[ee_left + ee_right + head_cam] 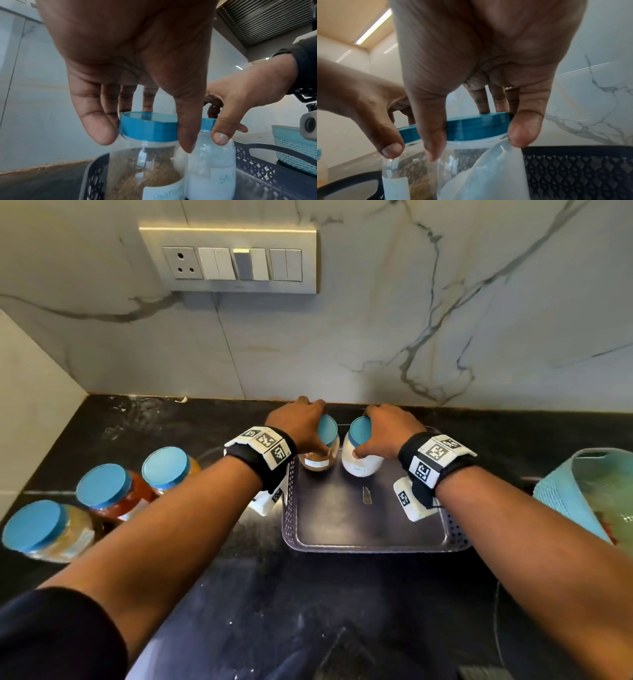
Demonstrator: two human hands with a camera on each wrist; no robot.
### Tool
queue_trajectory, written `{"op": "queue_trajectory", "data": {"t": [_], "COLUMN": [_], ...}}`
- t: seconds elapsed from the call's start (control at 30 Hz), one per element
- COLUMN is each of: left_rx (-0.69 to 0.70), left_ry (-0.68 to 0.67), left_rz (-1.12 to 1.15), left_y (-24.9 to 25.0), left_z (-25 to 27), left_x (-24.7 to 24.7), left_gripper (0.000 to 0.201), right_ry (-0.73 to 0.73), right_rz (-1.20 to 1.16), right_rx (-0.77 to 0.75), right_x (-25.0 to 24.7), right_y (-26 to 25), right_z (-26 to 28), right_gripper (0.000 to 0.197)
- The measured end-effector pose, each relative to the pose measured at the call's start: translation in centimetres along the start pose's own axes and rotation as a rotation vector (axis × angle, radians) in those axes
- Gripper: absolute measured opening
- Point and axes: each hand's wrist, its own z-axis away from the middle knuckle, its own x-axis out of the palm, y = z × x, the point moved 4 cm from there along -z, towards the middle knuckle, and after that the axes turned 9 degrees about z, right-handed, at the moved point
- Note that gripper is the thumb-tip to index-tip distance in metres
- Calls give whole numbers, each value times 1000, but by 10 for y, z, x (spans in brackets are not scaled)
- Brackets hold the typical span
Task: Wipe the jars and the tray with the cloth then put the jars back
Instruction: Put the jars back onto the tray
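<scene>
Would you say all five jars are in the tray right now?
No, only two jars stand in the tray; three others sit on the counter.

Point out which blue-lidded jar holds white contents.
The clear plastic jar labelled SALT, gripped by the right hand in the dark perforated tray. The other jars hold brown, red or yellowish contents.

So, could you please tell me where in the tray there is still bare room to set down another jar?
The tray is bare in its near half, below the brown jar and salt jar, apart from a small scrap. The far edge is crowded: both hands, left and right, grip those jars.
</scene>
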Motion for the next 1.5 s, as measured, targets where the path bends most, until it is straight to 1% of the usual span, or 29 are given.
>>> {"op": "queue_trajectory", "data": {"t": [0.13,0.3,0.5,0.57,0.67,0.7,0.73,0.77,0.8,0.87,0.93,0.97,1.03,1.1,1.17,1.23,1.3,1.37,1.43,1.5], "left_rx": [-9,-21,-21,-23,-24,-21,-17,-11,-9,-18,-69,-108,-198,-303,-401,-455,-501,-590,-689,-728], "left_ry": [-4,-2,2,-15,-53,-55,-41,-17,22,116,226,273,333,346,330,310,282,192,103,49], "left_rz": [-15,-28,-44,-53,-4,21,46,72,101,158,208,223,238,222,150,51,-10,-70,-67,-36], "left_y": [-2,-3,-1,0,-1,-3,-5,-7,-12,-21,-42,-57,-87,-123,-162,-197,-226,-245,-264,-276], "left_z": [-4,-1,2,5,12,17,23,29,38,56,82,97,125,153,176,193,201,203,204,202], "left_x": [8,20,20,21,21,19,17,14,11,2,-7,-11,-16,-21,-27,-32,-35,-35,-36,-33], "left_gripper": [93,89,93,100,119,124,126,125,122,107,91,87,80,77,75,76,84,98,109,107], "right_ry": [-23,-40,-47,-59,-89,-95,-87,-65,-26,75,168,197,207,173,122,81,40,-1,-31,-52], "right_rz": [22,47,85,121,199,223,242,254,258,217,123,70,-14,-40,-37,-5,21,29,42,68], "right_rx": [-11,-27,-46,-70,-110,-120,-128,-132,-140,-158,-213,-255,-357,-478,-560,-601,-604,-583,-565,-556], "right_x": [3,6,10,11,5,1,-4,-10,-17,-32,-41,-43,-41,-33,-23,-10,5,18,26,31], "right_y": [-7,-8,-7,-8,-11,-14,-18,-22,-30,-45,-69,-85,-115,-150,-186,-220,-249,-269,-289,-305], "right_z": [-3,1,5,6,10,12,14,16,19,25,35,41,52,58,57,53,46,36,26,15], "right_gripper": [73,85,87,92,99,98,92,83,72,54,45,42,39,39,44,54,67,80,94,103]}}
